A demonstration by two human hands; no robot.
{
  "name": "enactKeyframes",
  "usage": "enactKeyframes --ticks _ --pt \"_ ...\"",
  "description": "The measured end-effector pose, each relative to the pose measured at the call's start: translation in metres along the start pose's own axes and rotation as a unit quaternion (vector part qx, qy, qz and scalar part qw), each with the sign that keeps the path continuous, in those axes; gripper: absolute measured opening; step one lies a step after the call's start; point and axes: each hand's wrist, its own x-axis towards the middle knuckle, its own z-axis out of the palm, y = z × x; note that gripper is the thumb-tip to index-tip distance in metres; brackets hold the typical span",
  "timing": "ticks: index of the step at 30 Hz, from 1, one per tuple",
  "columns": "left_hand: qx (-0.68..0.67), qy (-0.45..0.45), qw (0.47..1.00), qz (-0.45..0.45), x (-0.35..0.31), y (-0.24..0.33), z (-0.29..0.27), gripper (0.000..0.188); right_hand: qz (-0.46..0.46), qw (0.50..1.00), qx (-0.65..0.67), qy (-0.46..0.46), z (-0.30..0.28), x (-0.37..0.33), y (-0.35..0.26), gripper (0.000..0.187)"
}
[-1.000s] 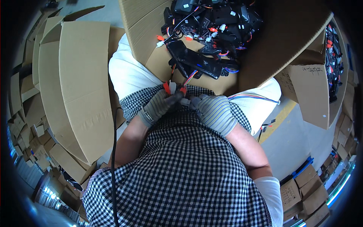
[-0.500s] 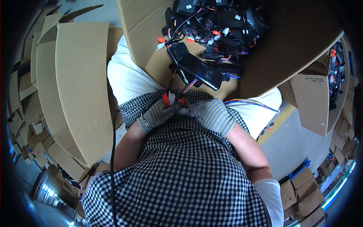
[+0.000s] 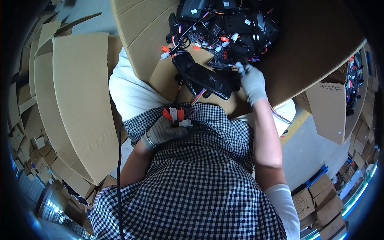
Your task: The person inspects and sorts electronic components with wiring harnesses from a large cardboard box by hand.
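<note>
In my lap, my left hand (image 3: 162,132), in a striped grey work glove, is closed around a bunch of cable connectors (image 3: 173,113), red and white, with a further white connector (image 3: 185,123) by the thumb. My right hand (image 3: 253,83), gloved too, reaches inside the open carton with fingers stretched forward and partly apart. Nothing can be made out in them. Just left of it lies a glossy black plastic housing (image 3: 208,82) with coloured wires (image 3: 199,96) running toward my lap. Beyond the fingers is a heap of black units (image 3: 236,24) with wires and plugs.
The carton's wall (image 3: 146,36) rises between my knees. Coloured wires (image 3: 282,117) lie over my right thigh. Another carton (image 3: 328,108) with similar parts stands at the right. Large cardboard flaps (image 3: 82,104) are at the left, and a black cord (image 3: 119,172) hangs along my left side.
My right hand has left the connectors in my lap and moved up and right into the carton. My left hand stays on the connectors. The view has shifted slightly.
</note>
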Motion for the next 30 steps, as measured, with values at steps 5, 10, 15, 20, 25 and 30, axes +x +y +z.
enactKeyframes --ticks 5,10,15,20,25,30 --pt "-0.168 0.019 0.985 -0.019 -0.004 0.006 0.001 0.027 0.220 0.890 0.364 -0.165 0.066 0.114 0.040 0.016" --pt "-0.095 0.043 0.994 -0.018 0.002 -0.004 0.003 0.033 0.055 0.996 0.070 0.029 0.112 0.127 0.076 0.014" --pt "-0.189 0.112 0.975 -0.040 -0.005 0.009 0.012 0.024 0.108 0.763 0.635 -0.054 0.093 0.079 0.027 0.026" --pt "-0.033 0.080 0.994 0.063 -0.001 -0.003 0.004 0.029 -0.126 0.975 0.130 -0.129 0.077 0.035 -0.008 0.049" --pt "0.077 0.094 0.987 0.109 0.004 -0.016 0.006 0.026 -0.095 0.994 0.014 -0.054 0.070 0.026 -0.014 0.025" --pt "-0.059 0.138 0.978 0.142 0.015 -0.032 0.011 0.023 -0.328 0.922 0.196 0.062 0.080 -0.018 -0.007 0.036"
